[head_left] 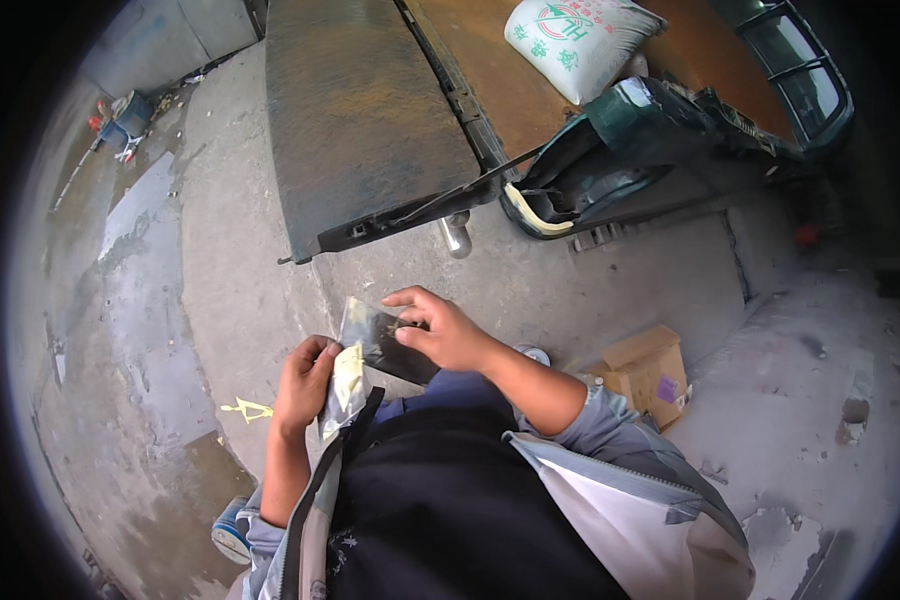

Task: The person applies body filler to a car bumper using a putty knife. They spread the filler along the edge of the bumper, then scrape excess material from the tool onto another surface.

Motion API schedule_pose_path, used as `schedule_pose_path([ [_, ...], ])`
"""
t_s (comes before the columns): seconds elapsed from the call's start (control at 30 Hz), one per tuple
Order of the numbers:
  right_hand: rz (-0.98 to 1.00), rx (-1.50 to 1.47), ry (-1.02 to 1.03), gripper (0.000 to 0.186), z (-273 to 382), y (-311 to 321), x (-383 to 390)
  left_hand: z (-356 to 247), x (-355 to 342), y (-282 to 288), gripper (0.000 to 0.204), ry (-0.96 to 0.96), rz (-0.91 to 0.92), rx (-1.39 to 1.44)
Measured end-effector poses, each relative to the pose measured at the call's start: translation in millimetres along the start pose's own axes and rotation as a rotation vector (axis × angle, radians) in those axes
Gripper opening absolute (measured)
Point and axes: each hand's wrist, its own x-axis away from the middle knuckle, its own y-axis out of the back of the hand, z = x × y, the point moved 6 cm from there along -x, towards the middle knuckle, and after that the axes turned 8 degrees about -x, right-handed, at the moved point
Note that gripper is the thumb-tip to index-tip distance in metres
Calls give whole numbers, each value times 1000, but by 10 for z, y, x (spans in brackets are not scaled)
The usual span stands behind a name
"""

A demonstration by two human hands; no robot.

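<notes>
My left hand is closed around a flat, pale putty scraper, its thumb on top. Cream-yellow putty is smeared over the scraper's upper part. Just to the right, my right hand grips a thin, dark grey flat plate with light smears at its far corner. The plate and the scraper overlap or lie very close together; whether they touch I cannot tell. Both are in front of my waist. Some fingers of my right hand are hidden behind the plate.
Ahead is a pickup's lowered tailgate; a white sack lies on the rusty bed. Cream filler coats the green rear corner. An open cardboard box sits at right, a can at lower left, buckets far left.
</notes>
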Motion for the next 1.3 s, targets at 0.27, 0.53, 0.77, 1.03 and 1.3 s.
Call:
schedule_pose_path([
  [0.27, -100, -111, 21, 48, -414, -1535, -599, 761, 835, 1546, 26, 71, -352, 14],
  [0.53, -5, -264, -42, 53, 37, -2582, -1151, 945, 1303, 2933, 29, 0, -756, 302],
  [0.77, 288, -243, -64, 54, 59, -3381, -1732, 874, 1208, 3473, 28, -230, -687, 829],
  [1.03, 443, -271, -180, 56, -77, -3907, -2999, 376, 686, 4307, 40, -468, -872, 961],
  [1.3, 548, -194, -250, 61, 417, -4391, -4280, 114, 187, 5020, 55, -432, -621, 830],
])
